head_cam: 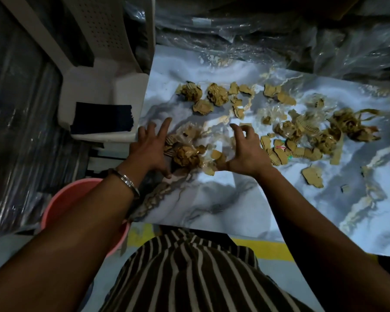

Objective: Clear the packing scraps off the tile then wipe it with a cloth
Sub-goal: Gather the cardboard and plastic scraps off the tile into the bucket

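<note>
Cupping a crumpled wad of brown cardboard and clear film (187,155) between them, the left hand (150,152) and right hand (248,152), fingers spread open, corral scraps on the marbled grey-white tile (223,199) towards its near-left corner, above the pink plastic bucket (65,199).

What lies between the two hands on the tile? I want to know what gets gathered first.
In the head view, between the left hand and right hand lie a crumpled cardboard wad and clear film with torn brown pieces.

brown scraps (279,122) strewn, marbled tile (223,199)
</note>
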